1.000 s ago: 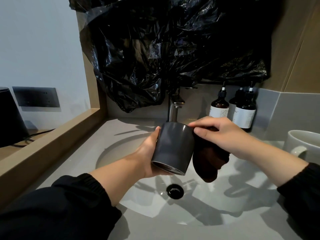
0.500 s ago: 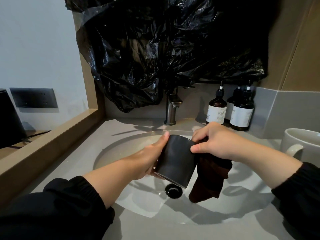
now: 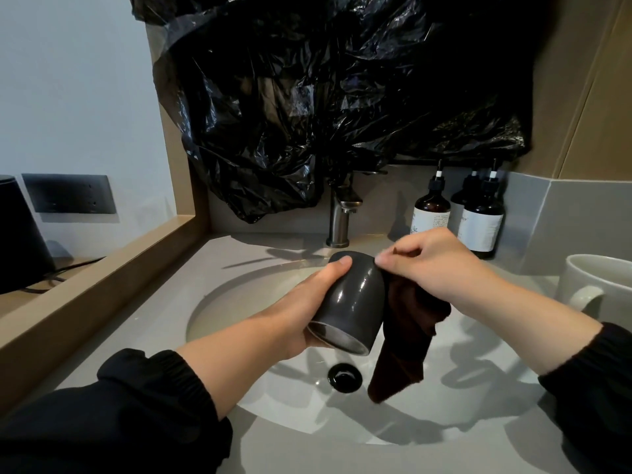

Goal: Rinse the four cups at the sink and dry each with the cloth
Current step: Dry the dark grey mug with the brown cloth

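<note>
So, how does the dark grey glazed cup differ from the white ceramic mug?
The dark grey glazed cup is gripped by the left hand, tilted, mouth downward; the white ceramic mug stands upright on the counter, untouched. The mug has a handle; the cup shows none.

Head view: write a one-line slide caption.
Over the sink, the left hand holds a dark cup tilted mouth-down while the right hand holds a brown cloth against it.
</note>
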Demonstrator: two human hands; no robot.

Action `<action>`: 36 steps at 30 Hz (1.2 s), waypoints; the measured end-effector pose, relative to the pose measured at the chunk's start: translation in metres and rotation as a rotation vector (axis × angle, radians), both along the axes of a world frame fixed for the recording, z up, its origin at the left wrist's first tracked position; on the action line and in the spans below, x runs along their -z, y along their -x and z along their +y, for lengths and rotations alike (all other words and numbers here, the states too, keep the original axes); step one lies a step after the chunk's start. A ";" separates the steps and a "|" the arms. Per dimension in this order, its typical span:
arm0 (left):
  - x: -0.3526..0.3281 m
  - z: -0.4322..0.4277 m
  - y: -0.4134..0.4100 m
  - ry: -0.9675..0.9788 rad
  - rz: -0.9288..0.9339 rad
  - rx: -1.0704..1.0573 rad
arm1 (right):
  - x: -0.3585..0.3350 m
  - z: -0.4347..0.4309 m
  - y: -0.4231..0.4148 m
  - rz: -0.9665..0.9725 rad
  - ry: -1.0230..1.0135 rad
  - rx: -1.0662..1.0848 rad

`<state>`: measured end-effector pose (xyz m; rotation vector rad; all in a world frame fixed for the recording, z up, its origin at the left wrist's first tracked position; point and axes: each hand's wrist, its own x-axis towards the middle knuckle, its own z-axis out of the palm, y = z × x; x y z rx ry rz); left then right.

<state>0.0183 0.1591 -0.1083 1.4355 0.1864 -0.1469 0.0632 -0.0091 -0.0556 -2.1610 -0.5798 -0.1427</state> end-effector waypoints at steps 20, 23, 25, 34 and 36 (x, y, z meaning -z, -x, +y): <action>0.002 -0.002 0.002 0.178 -0.008 -0.114 | 0.034 0.022 0.015 -0.413 -0.134 -0.097; 0.002 0.000 0.001 0.212 -0.001 -0.172 | 0.042 0.022 0.015 -0.436 -0.075 -0.099; 0.002 0.003 0.001 0.239 -0.006 -0.176 | 0.049 0.020 0.018 -0.486 -0.032 -0.149; 0.002 -0.006 -0.001 0.096 -0.014 -0.182 | 0.036 0.015 -0.001 -0.640 -0.054 -0.021; 0.003 -0.007 -0.001 0.124 0.003 -0.174 | 0.039 0.013 0.005 -0.753 0.040 -0.097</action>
